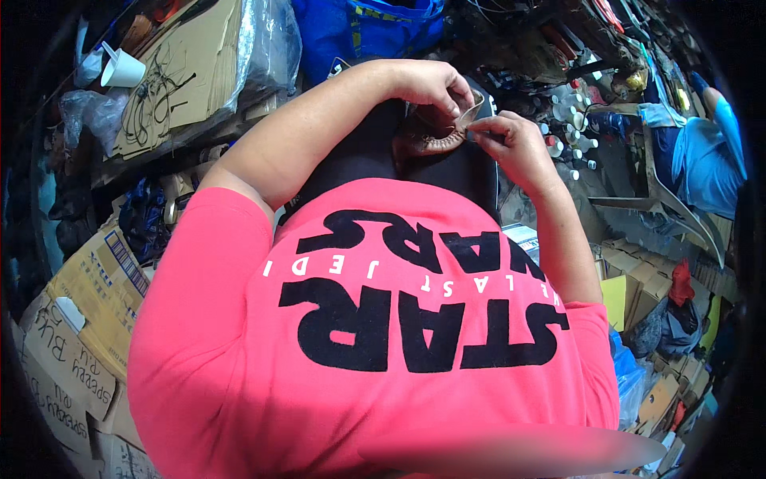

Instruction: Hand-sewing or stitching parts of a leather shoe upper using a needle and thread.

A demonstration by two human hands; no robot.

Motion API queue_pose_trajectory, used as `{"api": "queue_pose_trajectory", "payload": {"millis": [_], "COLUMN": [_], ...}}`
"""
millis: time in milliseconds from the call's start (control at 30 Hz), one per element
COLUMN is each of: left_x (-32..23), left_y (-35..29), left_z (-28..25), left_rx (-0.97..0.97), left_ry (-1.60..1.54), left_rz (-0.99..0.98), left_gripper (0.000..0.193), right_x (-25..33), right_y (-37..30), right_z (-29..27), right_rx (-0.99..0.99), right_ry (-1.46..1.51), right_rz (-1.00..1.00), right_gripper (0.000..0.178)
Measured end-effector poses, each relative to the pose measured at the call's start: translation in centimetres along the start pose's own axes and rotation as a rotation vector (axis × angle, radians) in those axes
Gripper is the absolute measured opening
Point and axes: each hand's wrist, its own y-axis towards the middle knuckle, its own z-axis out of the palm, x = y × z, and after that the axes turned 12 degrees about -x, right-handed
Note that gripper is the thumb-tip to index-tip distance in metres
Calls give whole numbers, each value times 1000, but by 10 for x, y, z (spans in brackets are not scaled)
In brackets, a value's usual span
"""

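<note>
A brown leather shoe [432,144] with a gathered, stitched seam round its toe rests on my lap, between my dark-trousered thighs. Over its opening, my left hand [435,86] has bent fingers closed in a pinch, their tips close to the seam. At the shoe's right side, the thumb and forefinger of my right hand [515,148] are pressed together by the seam's end. Whatever either pinch holds is too small to make out. The inside of the shoe is partly hidden behind my left fingers.
Flat cardboard [187,76] with dark cords lies at the upper left, near a white cup [123,69]. A blue bag [371,32] stands ahead. Small bottles [570,120] crowd the right, beside a chair draped with blue cloth [706,164]. Cardboard boxes [88,295] fill the lower left.
</note>
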Motion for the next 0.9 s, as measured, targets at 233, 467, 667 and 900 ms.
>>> {"api": "queue_pose_trajectory", "payload": {"millis": [233,467,667,900], "left_x": [2,3,0,7], "left_y": [5,6,3,3], "left_z": [-2,1,2,4], "left_rx": [39,31,1,-28], "left_ry": [22,56,60,26], "left_rz": [67,50,75,92], "left_gripper": [43,47,47,46], "right_x": [-45,-66,-68,-66], "right_y": [13,9,4,-1], "right_z": [3,14,20,25], "right_rx": [205,278,227,136], "right_ry": [334,662,697,637], "right_rz": [184,274,263,281], "right_gripper": [16,19,20,19]}}
